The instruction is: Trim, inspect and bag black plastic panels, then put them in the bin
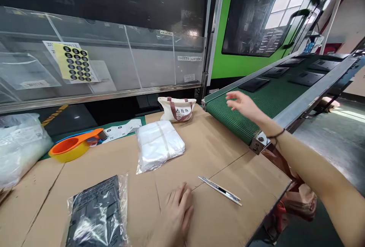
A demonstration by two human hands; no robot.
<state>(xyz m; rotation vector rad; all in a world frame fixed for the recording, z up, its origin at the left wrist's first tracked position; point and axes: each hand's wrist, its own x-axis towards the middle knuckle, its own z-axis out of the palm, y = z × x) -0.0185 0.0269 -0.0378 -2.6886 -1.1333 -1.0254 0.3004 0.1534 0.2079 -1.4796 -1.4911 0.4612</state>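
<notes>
My right hand [243, 104] is stretched out over the near end of the green conveyor belt [228, 112], its fingers loosely apart and holding nothing. Closest to it on the belt lies a flat black panel [253, 84]. My left hand [178, 207] rests palm down on the cardboard-covered table [205, 152], fingers extended, with nothing in it. Just right of that hand is a slim utility knife [220, 190]. On the other side lies a black panel in a clear plastic bag [97, 212]. Beyond the left hand sits a banded stack of clear plastic bags [161, 142].
More black panels [306, 78] lie farther up the belt, beside a metal side rail [296, 110]. Along the table's back are an orange tape dispenser [71, 146], a label strip [123, 129] and a small cloth bag [177, 109]. A large plastic bundle [23, 148] stands at far left.
</notes>
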